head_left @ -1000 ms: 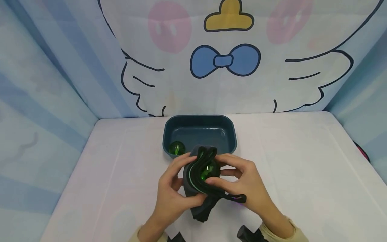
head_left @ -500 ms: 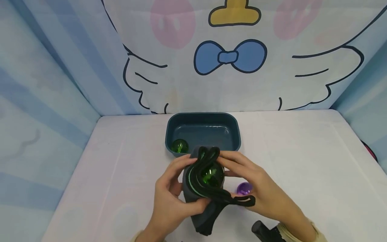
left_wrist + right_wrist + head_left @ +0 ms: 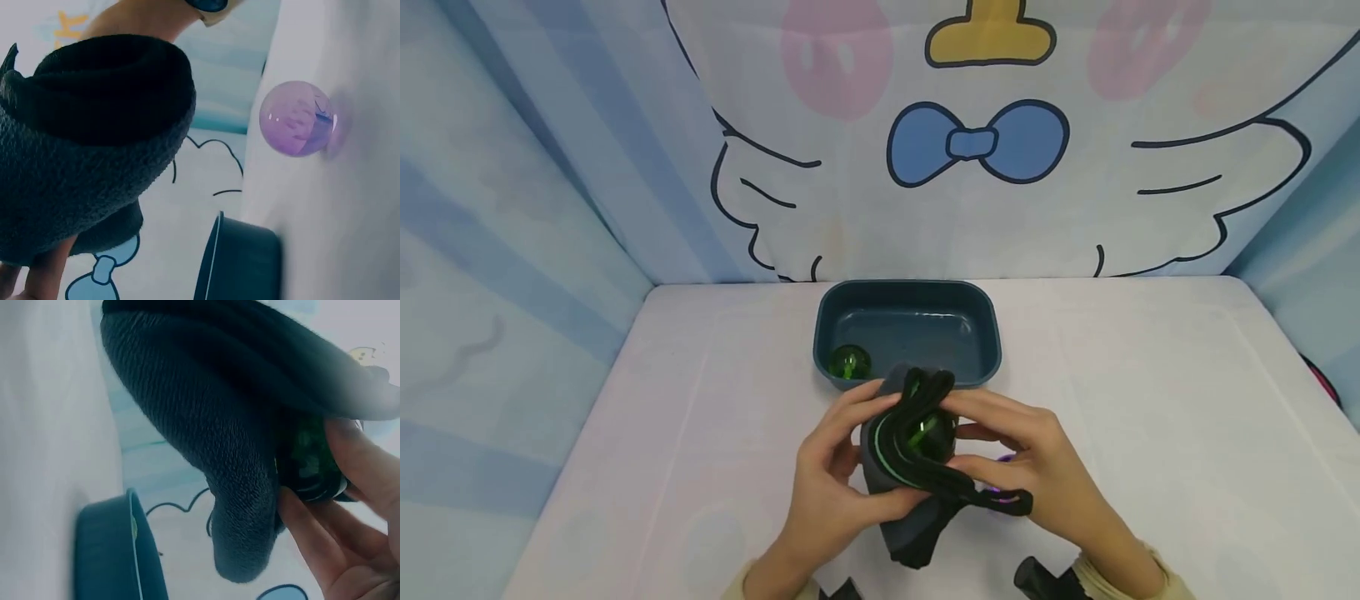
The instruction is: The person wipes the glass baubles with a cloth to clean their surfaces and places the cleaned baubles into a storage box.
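Between your hands, your left hand point(image 3: 827, 492) is gripping the sock point(image 3: 901, 467) while your right hand point(image 3: 1037, 483) is now pinching the green ball point(image 3: 925, 435) at its opening, covering the purple ball point(image 3: 298, 119).

In the head view the purple ball point(image 3: 1002, 461) is almost wholly hidden behind the right hand point(image 3: 1037, 475); only a sliver shows at its 9 o'clock side. The green ball point(image 3: 925, 435) sits half buried in the dark sock point(image 3: 902, 467), whose cuff covers its lower part. Both forearms are cut off by the bottom edge. In the left wrist view the tray point(image 3: 240, 265) is cropped at 6 o'clock. The right wrist view is blurred, so the dark glossy shape by the fingers point(image 3: 325, 550) is probably that green ball.
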`<state>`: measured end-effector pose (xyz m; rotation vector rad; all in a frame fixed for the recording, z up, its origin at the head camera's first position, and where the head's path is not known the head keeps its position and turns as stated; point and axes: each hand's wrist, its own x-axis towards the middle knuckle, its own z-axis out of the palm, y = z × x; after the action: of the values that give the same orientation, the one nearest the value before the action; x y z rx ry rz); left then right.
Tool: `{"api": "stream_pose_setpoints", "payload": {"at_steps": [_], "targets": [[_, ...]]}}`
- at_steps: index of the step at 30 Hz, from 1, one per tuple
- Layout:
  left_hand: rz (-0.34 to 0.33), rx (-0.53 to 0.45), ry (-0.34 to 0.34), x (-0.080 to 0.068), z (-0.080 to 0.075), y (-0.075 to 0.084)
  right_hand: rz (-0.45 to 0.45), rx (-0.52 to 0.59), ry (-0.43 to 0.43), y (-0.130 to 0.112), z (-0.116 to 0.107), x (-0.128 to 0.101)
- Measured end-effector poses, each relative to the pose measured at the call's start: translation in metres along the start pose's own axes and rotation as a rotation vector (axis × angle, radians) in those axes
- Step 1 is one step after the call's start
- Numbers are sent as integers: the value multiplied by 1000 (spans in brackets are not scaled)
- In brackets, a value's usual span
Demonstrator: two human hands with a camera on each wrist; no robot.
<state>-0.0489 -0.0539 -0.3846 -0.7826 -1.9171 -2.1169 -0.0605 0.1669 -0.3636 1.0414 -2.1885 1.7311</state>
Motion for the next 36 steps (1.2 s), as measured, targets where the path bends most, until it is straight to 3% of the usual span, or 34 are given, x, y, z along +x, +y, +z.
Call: {"api": "stream_pose_setpoints", "payload": {"at_steps": [6, 9, 15, 21, 26, 29, 34, 36], "targets": [[69, -39, -57, 4, -4, -5, 136, 114, 33, -5, 2, 2], [80, -28, -39, 6, -5, -6, 205, 97, 60, -8, 5, 3], [34, -7, 52, 6, -5, -5, 123, 6, 64, -11, 15, 7], [8, -39, 47, 4, -2, -5, -4, -124, 18, -8, 3, 4], [-10, -67, 58, 2, 1, -6, -19, -153, -27, 2, -1, 2], [0, -47, 47, 1, 1, -7, 10, -94, -17, 5, 1, 1], [23, 0, 16, 0, 0, -6, 176, 170, 33, 3, 2, 0], [19, 7, 23, 0, 0, -5, 224, 196, 58, 2, 3, -1]]}}
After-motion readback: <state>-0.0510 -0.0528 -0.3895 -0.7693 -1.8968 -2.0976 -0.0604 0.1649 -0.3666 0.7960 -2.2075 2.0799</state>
